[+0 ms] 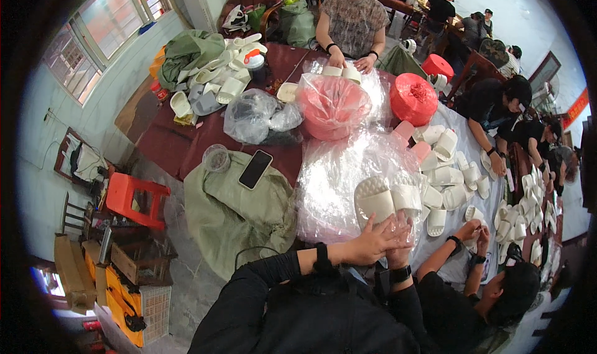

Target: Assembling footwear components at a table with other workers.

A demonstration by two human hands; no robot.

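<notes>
A pair of cream slippers with dimpled footbeds lies side by side on clear plastic bags (329, 186) in front of me: the left slipper (373, 200) and the right slipper (406, 198). My left hand (373, 239) reaches across from the left at the slippers' near ends, its fingers stretched out and spread. Just beside it is my right hand (401, 245), with a dark watch on the wrist. The left fingers overlap the right hand and cover much of its grip. Whether either hand presses on a slipper or on the plastic is hard to make out.
Left of the bags, a phone (255, 169) and a clear tub (216, 158) rest on a green sack (236, 211). Loose slippers (444, 177) crowd the table's right side. Beyond stand a plastic-covered pink tub (333, 108) and a red twine roll (415, 99). Co-workers sit across and at right.
</notes>
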